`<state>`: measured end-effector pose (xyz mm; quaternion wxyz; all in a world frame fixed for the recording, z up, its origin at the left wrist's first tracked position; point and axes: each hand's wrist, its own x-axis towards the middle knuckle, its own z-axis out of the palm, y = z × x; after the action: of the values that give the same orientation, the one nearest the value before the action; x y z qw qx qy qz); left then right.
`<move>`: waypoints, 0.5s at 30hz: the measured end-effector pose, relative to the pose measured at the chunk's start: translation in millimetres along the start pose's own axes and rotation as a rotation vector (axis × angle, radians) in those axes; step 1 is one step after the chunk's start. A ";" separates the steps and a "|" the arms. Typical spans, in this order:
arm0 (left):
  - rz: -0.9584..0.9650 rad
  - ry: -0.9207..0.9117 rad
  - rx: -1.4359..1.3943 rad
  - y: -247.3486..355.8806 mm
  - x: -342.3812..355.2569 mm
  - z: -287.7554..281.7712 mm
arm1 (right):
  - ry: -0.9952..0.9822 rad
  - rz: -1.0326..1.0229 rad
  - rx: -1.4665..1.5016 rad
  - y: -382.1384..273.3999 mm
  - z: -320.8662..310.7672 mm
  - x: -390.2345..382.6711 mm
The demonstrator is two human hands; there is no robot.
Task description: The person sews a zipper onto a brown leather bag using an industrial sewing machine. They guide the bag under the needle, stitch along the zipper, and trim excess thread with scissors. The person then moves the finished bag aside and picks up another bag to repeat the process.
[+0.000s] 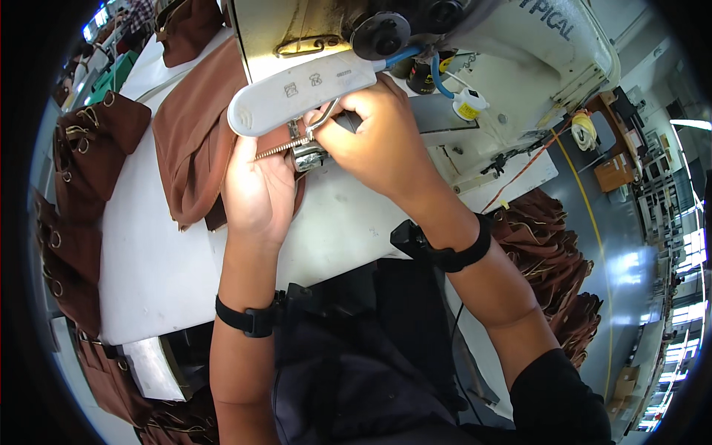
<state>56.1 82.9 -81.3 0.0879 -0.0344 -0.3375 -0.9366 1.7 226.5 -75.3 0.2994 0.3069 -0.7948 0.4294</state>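
Note:
A brown fabric piece (194, 141) lies in folds on the white table, with part of it under the sewing machine's working end. My left hand (256, 196) is palm up against the fabric, beside a coiled metal spring (274, 150) and a shiny round metal part (308, 156). Its fingertips are mostly hidden by the fabric and a pale lamp-like arm (304, 90). My right hand (386, 137) is closed, its thumb and forefinger pinching a bent metal rod (324, 116) just above the round part. A black band circles each of my forearms.
The sewing machine (512, 44) with black dials and a blue tube spans the top. Brown bags with metal rings (93, 152) line the table's left edge. Stacked brown pieces (545, 252) sit at the right. A small white bottle (469, 104) stands behind my right hand.

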 end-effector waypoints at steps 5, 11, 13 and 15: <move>-0.004 0.024 -0.007 -5.4 -9.7 -6.2 | 0.057 -0.081 -0.035 -12.2 0.4 -11.0; 0.028 0.073 0.035 -10.4 -2.1 -15.3 | 0.065 0.063 -0.003 -18.8 -0.1 -5.4; 0.029 0.090 0.038 -10.3 -3.8 -15.9 | 0.024 0.109 0.003 -18.1 -1.9 -5.0; 0.023 0.113 0.036 -11.4 -3.7 -12.6 | 0.009 0.117 -0.036 -18.9 -3.6 -6.2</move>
<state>57.6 84.0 -98.6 0.1180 0.0164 -0.3482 -0.9298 20.4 222.7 -68.9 0.2830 0.2526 -0.8177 0.4331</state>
